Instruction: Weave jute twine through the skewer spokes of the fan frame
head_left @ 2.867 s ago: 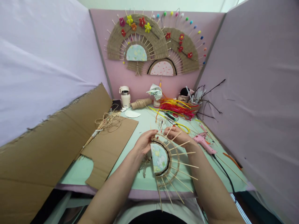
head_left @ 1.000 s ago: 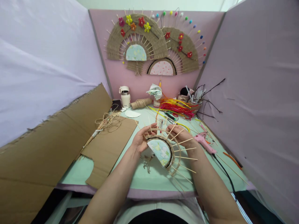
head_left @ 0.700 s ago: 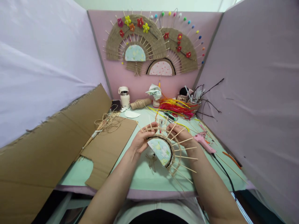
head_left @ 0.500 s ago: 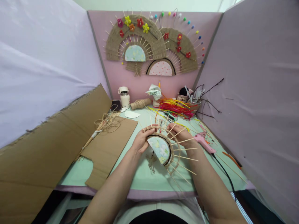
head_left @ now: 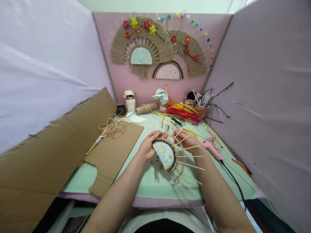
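Note:
A half-round fan (head_left: 164, 156) with a pale blue floral centre, a black inner edge and thin wooden sticks fanning outward is held tilted above the table. My left hand (head_left: 147, 146) is closed round its upper left end, thumb in front and fingers behind. Natural twine (head_left: 184, 155) runs in an arc through the sticks. At the upper right of the fan, my right hand (head_left: 187, 139) pinches what looks like the twine between the sticks; the strand at the fingertips is hardly visible. A tassel (head_left: 157, 170) hangs below the fan's straight edge.
A pink glue gun (head_left: 212, 149) with a black cord lies right of my right hand. Cardboard (head_left: 119, 145) and a bundle of sticks (head_left: 97, 142) lie left. Behind are a twine roll (head_left: 146, 108), red and yellow pipe cleaners (head_left: 182, 112), a white bottle (head_left: 130, 102) and branches (head_left: 218, 105).
The fan has shifted slightly left and turned a little, its lower sticks pointing further down. Both hands keep their places on it.

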`<state>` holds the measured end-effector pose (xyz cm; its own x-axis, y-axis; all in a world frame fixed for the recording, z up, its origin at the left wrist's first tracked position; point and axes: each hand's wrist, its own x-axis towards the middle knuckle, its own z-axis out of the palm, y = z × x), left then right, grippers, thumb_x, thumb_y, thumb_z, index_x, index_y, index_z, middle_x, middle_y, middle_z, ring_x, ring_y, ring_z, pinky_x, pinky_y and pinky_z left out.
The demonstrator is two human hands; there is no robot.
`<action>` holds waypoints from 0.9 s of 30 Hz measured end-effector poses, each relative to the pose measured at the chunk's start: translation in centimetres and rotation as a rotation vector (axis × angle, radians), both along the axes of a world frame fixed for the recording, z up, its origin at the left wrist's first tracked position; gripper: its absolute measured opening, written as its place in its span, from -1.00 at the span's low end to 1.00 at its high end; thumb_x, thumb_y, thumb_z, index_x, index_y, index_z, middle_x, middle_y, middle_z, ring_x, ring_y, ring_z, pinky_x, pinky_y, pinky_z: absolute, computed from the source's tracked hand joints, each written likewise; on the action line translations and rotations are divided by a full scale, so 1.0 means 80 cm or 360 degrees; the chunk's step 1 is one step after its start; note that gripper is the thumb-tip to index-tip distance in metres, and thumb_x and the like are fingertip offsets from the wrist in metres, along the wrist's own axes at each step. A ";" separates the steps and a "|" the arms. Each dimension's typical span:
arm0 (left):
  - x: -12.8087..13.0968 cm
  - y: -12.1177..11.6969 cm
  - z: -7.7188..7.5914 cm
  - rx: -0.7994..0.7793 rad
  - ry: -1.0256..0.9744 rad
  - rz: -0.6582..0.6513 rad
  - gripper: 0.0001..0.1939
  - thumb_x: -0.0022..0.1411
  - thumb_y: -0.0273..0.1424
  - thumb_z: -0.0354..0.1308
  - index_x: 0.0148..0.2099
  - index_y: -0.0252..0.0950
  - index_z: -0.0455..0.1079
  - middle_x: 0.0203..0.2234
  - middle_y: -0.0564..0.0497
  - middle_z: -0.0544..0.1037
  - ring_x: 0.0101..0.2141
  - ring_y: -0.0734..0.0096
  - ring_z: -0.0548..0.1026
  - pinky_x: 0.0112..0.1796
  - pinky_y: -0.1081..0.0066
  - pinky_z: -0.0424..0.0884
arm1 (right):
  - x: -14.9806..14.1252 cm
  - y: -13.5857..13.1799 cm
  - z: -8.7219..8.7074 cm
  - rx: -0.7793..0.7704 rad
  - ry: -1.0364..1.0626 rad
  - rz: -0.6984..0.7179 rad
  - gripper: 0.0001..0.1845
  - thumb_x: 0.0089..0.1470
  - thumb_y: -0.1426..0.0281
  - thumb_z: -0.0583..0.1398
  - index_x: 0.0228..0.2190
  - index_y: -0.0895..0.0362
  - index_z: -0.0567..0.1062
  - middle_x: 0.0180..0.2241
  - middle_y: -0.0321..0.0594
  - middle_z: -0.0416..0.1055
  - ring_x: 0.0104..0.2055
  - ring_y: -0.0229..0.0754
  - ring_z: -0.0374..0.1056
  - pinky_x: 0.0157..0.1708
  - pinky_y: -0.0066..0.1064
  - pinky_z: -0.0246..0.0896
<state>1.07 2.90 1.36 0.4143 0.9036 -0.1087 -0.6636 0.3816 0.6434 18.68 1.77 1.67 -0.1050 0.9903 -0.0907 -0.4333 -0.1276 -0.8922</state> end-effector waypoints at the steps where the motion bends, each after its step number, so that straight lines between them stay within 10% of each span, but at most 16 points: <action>1: -0.001 0.000 0.000 -0.0011 -0.0009 0.0009 -0.84 0.00 -0.52 0.24 -0.28 -0.36 0.41 -0.46 -0.04 0.55 -0.38 0.37 0.53 -0.28 0.40 0.44 | 0.000 0.000 -0.001 0.0003 -0.0023 0.0010 -0.65 -0.29 0.26 0.39 -0.54 0.18 0.38 -0.58 -0.34 0.32 -0.59 -0.40 0.15 -0.60 -0.50 -0.05; 13: -0.013 0.002 0.008 0.0053 -0.0049 -0.0146 -0.68 0.09 -0.54 0.16 -0.06 -0.32 0.39 -0.14 -0.10 0.52 -0.38 0.47 0.52 -0.26 0.40 0.45 | 0.007 0.009 -0.010 0.0070 -0.0359 0.0071 -0.64 -0.27 0.16 0.35 -0.60 0.18 0.40 -0.70 -0.40 0.19 -0.66 -0.42 0.02 -0.63 -0.49 -0.16; 27: -0.027 0.011 0.009 0.0107 0.0188 -0.0132 -0.75 0.08 -0.53 0.18 -0.13 -0.37 0.45 -0.21 -0.09 0.56 -0.40 0.50 0.51 -0.33 0.47 0.44 | 0.017 0.019 -0.001 0.0483 0.0139 -0.0541 -0.77 -0.21 0.26 0.32 -0.48 0.13 0.46 -0.56 -0.34 0.31 -0.51 -0.36 0.21 -0.48 -0.50 0.12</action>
<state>-1.11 3.76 2.08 0.4755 0.8738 -0.1018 -0.5498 0.3855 0.7411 20.06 3.28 1.60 0.2358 0.9503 0.2033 -0.4808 0.2959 -0.8254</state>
